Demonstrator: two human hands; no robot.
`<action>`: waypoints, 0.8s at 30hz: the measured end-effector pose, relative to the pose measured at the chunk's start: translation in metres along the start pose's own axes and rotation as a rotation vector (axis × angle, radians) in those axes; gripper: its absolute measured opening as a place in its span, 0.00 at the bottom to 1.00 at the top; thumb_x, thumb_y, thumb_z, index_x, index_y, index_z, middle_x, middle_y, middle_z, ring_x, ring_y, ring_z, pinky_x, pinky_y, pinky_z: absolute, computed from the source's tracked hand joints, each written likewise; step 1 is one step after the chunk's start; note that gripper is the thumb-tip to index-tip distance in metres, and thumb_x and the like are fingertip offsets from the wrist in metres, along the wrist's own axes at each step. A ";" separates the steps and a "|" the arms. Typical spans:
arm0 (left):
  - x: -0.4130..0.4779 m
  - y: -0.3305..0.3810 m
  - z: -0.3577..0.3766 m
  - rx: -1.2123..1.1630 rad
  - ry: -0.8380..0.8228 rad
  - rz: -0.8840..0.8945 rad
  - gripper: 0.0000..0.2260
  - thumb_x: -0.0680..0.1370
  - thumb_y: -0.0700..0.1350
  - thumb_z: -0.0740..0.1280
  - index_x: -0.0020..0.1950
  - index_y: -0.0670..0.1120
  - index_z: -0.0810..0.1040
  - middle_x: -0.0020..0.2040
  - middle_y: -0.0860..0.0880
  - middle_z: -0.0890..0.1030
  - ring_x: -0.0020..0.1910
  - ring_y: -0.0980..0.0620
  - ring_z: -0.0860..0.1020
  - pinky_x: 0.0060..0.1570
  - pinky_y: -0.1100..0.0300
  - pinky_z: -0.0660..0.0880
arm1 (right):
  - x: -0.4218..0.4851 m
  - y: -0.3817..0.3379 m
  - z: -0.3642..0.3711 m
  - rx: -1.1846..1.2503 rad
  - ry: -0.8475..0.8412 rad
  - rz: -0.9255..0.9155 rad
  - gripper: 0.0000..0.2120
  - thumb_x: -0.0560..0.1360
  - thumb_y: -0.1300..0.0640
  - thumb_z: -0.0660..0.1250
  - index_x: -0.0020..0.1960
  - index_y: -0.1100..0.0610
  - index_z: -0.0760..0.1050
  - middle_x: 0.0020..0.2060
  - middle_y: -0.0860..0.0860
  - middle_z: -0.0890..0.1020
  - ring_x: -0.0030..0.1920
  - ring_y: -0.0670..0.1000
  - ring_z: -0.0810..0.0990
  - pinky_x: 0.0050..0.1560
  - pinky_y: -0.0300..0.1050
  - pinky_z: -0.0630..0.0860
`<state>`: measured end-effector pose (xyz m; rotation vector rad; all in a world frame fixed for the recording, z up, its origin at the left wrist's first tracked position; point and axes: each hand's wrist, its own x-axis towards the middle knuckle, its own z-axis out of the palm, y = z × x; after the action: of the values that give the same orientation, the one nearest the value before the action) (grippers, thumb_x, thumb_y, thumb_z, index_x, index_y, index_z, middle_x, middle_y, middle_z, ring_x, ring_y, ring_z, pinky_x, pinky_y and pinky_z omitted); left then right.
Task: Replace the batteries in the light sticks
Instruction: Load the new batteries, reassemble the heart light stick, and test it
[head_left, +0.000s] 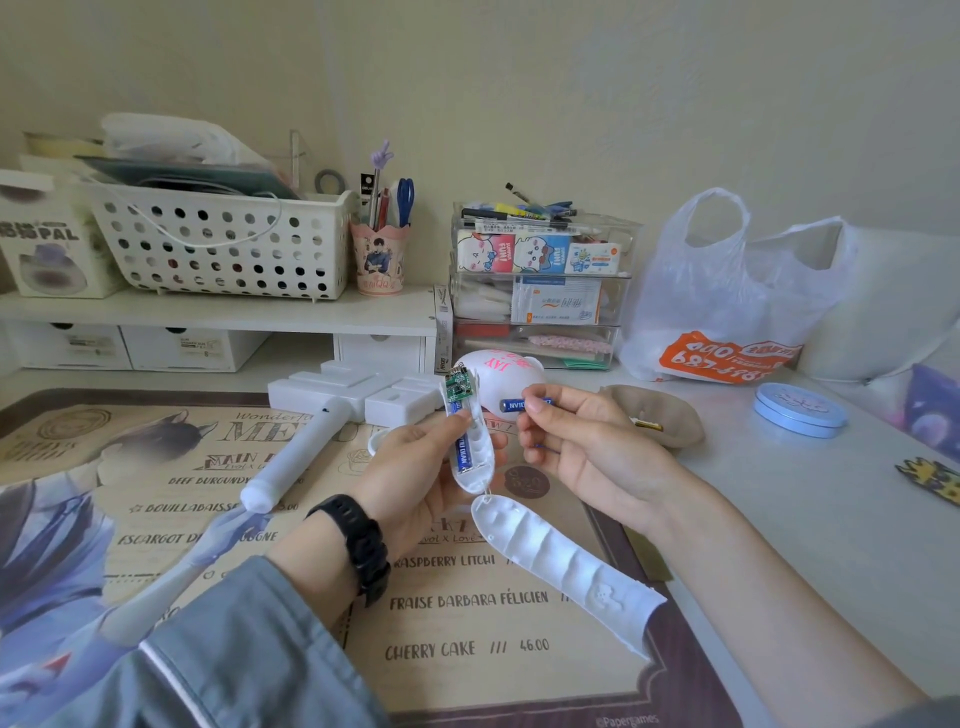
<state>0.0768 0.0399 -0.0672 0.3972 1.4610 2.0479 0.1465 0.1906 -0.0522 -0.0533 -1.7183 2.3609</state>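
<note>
Battery exchange, head view. Left grip (415, 475) is clenched round the opened light stick (474, 434), circuit board uppermost; the seated battery (462, 451), blue, lies in the stick's bay beside the thumb. Right grip (582, 447), just right of the left, pinches the loose battery (522, 404), also blue, between thumb and fingertips, crosswise near the stick's upper end. Battery cover (566, 566) lies on the printed mat (467, 623) below both grips. Second light stick (306, 452) lies on the mat left of the left grip. Beige pouch (670, 415) and blue tin (800, 410) rest on the counter (779, 519) beyond the right grip.
</note>
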 end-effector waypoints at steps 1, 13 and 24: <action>0.000 0.000 0.000 0.001 0.000 -0.005 0.12 0.81 0.43 0.60 0.50 0.36 0.79 0.52 0.37 0.82 0.50 0.42 0.79 0.39 0.60 0.80 | 0.000 0.000 0.000 0.008 -0.005 0.002 0.07 0.68 0.62 0.67 0.46 0.59 0.76 0.33 0.53 0.79 0.34 0.48 0.76 0.33 0.37 0.73; -0.001 0.000 -0.001 0.026 -0.003 -0.002 0.12 0.81 0.44 0.60 0.52 0.36 0.78 0.53 0.37 0.82 0.50 0.42 0.79 0.38 0.58 0.80 | -0.003 -0.005 0.000 0.136 -0.042 0.012 0.04 0.70 0.61 0.65 0.44 0.60 0.75 0.32 0.52 0.77 0.34 0.48 0.76 0.33 0.38 0.74; 0.001 -0.002 -0.002 0.048 -0.002 -0.006 0.13 0.80 0.45 0.61 0.53 0.36 0.79 0.51 0.39 0.83 0.40 0.49 0.81 0.39 0.58 0.80 | -0.004 -0.009 0.005 0.159 -0.008 0.028 0.12 0.71 0.49 0.64 0.41 0.58 0.73 0.27 0.50 0.72 0.31 0.48 0.72 0.30 0.38 0.71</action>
<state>0.0756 0.0394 -0.0697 0.4134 1.5111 2.0096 0.1506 0.1877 -0.0429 -0.0425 -1.5365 2.5123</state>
